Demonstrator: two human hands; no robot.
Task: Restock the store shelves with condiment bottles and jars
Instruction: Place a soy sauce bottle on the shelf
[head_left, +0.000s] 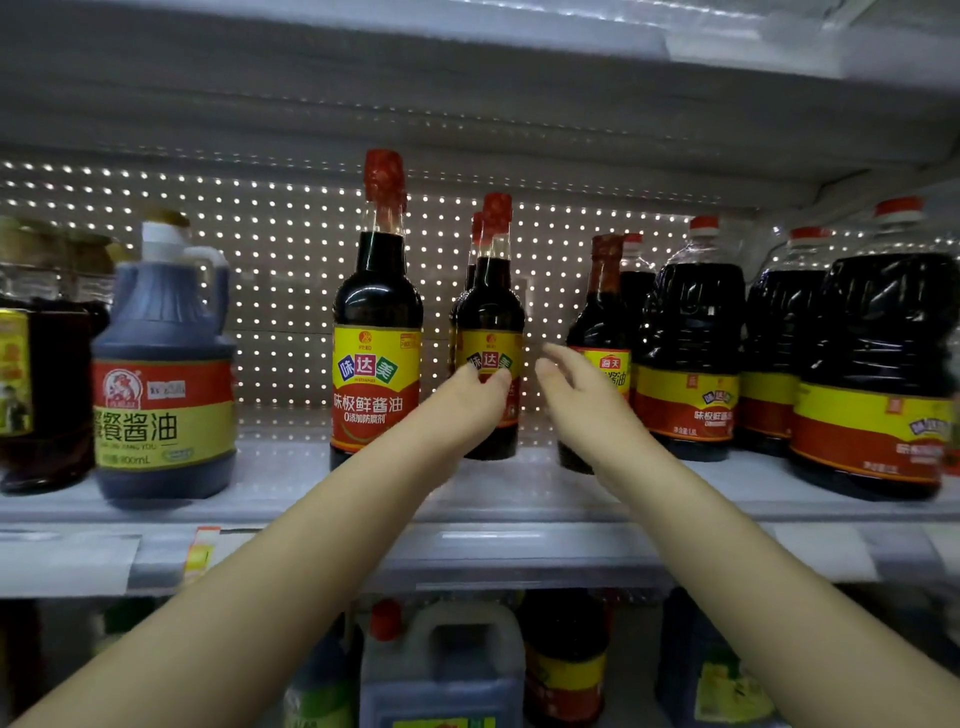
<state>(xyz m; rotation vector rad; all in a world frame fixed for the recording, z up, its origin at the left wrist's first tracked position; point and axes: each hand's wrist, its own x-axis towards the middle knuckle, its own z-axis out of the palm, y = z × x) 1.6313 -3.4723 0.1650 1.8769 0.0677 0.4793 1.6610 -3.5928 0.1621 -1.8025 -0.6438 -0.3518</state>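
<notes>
head view: both bare arms are stretched up and forward to the shelf (519, 493). the left hand (465, 402) is laid against the front of a small soy sauce bottle (491, 312). its fingers (488, 376) are only slightly bent and touch the yellow-and-red label, and no wrap round the bottle is seen. the right hand (576, 387) is held just to the right of that bottle, apart from it, with fingers loosely extended and nothing gripped. the small soy sauce bottle is found between the two hands, upright on the shelf, just beyond the left fingertips. directly behind it a second bottle (474, 244) of the same kind is partly seen. to the left of the left hand, near but not touched, a taller soy sauce bottle (376, 322) with a red cap is stood at the shelf front. further left a blue-tinted jug (163, 384) with a white cap is placed. behind the right hand a dark bottle (602, 312) is partly covered by the fingers and wrist, and to its right large dark jugs (691, 332) with red caps are lined up. the perforated back panel (291, 270) is seen beyond the hands. below the forearms, under the shelf, a white-handled jug (441, 660) is stood.
</notes>
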